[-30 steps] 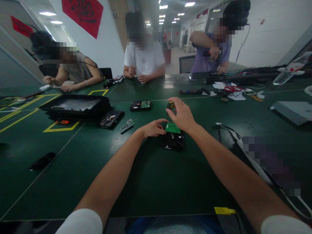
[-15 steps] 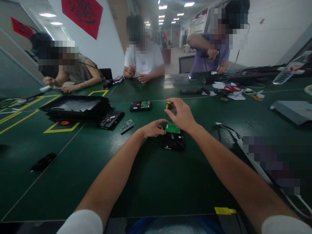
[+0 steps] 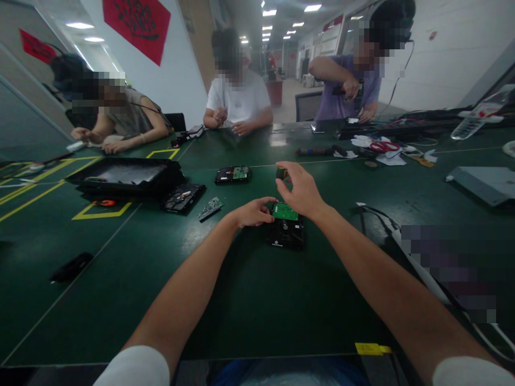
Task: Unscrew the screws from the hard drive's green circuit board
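Note:
A black hard drive (image 3: 286, 231) with a green circuit board (image 3: 285, 211) on top lies on the green table (image 3: 241, 300) in front of me. My left hand (image 3: 252, 211) rests at the drive's left edge, fingers curled against it. My right hand (image 3: 301, 188) is above the drive's far end, fingertips pinched round the yellow-and-black handle of a small screwdriver (image 3: 280, 173) held upright over the board.
Another hard drive (image 3: 232, 173), an opened drive (image 3: 183, 197), a loose circuit board (image 3: 210, 207) and a black tray (image 3: 123, 176) lie to the left. Tools, red scissors (image 3: 384, 146) and cables sit at the far right. Three other people work at the table's far side.
My right hand's fingers have shifted slightly round the screwdriver handle, which has turned. My left hand and the drive have stayed put.

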{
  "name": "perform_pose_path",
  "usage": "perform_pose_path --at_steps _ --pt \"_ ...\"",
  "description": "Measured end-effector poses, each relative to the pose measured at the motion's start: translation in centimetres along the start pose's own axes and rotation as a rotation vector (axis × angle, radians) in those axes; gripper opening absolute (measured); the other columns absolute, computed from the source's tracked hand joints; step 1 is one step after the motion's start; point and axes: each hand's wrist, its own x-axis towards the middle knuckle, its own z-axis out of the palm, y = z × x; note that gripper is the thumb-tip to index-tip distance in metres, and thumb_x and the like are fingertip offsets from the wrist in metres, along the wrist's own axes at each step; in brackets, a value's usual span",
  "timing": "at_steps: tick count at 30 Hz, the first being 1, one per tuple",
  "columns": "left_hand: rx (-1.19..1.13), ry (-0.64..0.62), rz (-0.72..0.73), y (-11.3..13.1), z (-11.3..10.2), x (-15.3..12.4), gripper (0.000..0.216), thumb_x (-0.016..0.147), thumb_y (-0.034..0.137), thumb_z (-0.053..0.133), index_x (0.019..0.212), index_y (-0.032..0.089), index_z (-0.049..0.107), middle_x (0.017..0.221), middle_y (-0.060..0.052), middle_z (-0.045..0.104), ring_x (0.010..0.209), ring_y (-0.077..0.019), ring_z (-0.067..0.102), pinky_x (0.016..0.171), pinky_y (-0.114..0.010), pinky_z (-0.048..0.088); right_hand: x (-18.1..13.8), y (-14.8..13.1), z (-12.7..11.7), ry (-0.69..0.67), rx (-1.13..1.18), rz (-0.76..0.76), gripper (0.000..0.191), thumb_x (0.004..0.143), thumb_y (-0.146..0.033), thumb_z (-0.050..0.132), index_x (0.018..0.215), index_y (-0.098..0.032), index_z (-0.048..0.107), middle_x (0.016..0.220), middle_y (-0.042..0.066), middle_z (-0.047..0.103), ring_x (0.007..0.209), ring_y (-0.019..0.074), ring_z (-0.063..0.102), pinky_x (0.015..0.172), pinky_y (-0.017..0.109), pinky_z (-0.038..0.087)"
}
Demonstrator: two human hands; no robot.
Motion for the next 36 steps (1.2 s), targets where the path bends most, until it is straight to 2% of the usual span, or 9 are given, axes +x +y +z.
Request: perform_pose_path --at_steps 4,10,15,21,28,32,36 --pt "-0.003 -0.011 0.011 -0.1 -0.07 0.09 0.079 0.08 0.017 0.074 0.151 0.02 0.04 0.071 0.009 0.054 0.045 -0.0058 0.043 0.042 -0.018 0.024 -0.02 0.19 0.14 0.01 0.014 0.003 0.046 0.092 -0.016 0.055 0.137 -0.025 0.051 0.134 0.013 0.061 0.117 0.031 0.062 0.099 0.052 0.054" --pt "0.008 -0.008 0.005 -0.1 -0.02 0.05 0.077 0.08 0.016 0.073 0.15 0.019 0.042 0.07 0.009 0.052 0.046 -0.0055 0.043 0.043 -0.018 0.024 -0.12 0.32 0.16 0.022 0.015 0.015 0.038 0.093 -0.023 0.061 0.129 -0.025 0.053 0.125 0.011 0.062 0.102 0.0276 0.065 0.094 0.049 0.056" --pt "0.004 -0.012 0.009 0.11 0.0 -0.1 0.078 0.081 0.016 0.073 0.151 0.019 0.04 0.07 0.009 0.053 0.046 -0.006 0.043 0.042 -0.018 0.025 -0.01 0.37 0.09 0.011 0.041 0.026 0.045 0.089 -0.016 0.059 0.131 -0.025 0.05 0.123 0.011 0.064 0.1 0.0271 0.066 0.092 0.047 0.057" --pt "0.002 -0.019 0.008 0.11 -0.02 -0.02 0.077 0.08 0.017 0.073 0.15 0.019 0.042 0.07 0.009 0.053 0.046 -0.0058 0.043 0.043 -0.018 0.025 0.14 0.5 -0.44 -0.001 0.017 -0.006 0.037 0.09 -0.021 0.065 0.126 -0.025 0.055 0.121 0.01 0.063 0.095 0.025 0.067 0.093 0.048 0.057" --pt "0.014 -0.017 -0.004 0.17 0.02 -0.01 0.081 0.079 0.018 0.073 0.152 0.018 0.039 0.069 0.009 0.052 0.046 -0.0064 0.044 0.043 -0.018 0.025 0.31 0.59 -0.56 0.01 0.061 0.02 0.038 0.089 -0.017 0.063 0.126 -0.023 0.056 0.12 0.011 0.066 0.097 0.0251 0.068 0.087 0.043 0.059" --pt "0.013 -0.022 0.008 0.22 0.01 -0.05 0.08 0.079 0.019 0.074 0.152 0.018 0.04 0.069 0.01 0.052 0.046 -0.0063 0.043 0.043 -0.018 0.025 0.3 0.43 -0.61 0.029 0.024 0.009 0.032 0.091 -0.025 0.066 0.121 -0.024 0.057 0.12 0.011 0.066 0.102 0.0271 0.067 0.09 0.045 0.058" --pt "0.023 -0.016 0.011 0.23 0.01 -0.07 0.079 0.08 0.019 0.074 0.152 0.019 0.04 0.07 0.009 0.054 0.046 -0.0063 0.044 0.043 -0.018 0.025 0.18 0.39 -0.37 0.032 0.03 0.029 0.032 0.092 -0.022 0.06 0.124 -0.024 0.056 0.12 0.011 0.066 0.104 0.0277 0.067 0.091 0.046 0.057"
